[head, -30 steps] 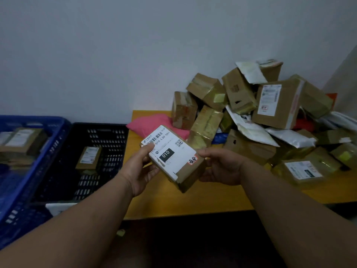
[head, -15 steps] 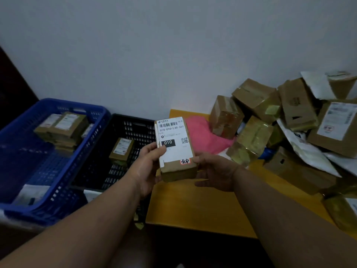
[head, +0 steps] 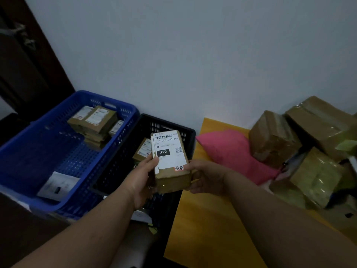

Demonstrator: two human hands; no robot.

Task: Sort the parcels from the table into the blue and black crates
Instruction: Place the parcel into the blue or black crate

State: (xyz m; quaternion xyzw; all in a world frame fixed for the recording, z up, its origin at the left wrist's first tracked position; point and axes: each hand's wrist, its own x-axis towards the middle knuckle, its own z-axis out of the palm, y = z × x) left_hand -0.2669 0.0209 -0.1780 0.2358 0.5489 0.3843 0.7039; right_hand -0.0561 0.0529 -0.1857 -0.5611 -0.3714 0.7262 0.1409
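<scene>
Both hands, left hand [head: 144, 176] and right hand [head: 204, 176], clasp a labelled parcel [head: 171, 161] over the black crate [head: 190, 136]. Beside it sits the blue crate [head: 34, 132] against a pale wall [head: 193, 55]; the yellow table [head: 212, 229] carries piled boxes [head: 274, 140].

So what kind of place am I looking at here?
Probably a small parcel sorting spot in a plain room. A heap of taped cardboard parcels sits on a yellow table, a blue crate and a black crate hold labelled boxes, and both hands grip a barcoded parcel.
</scene>
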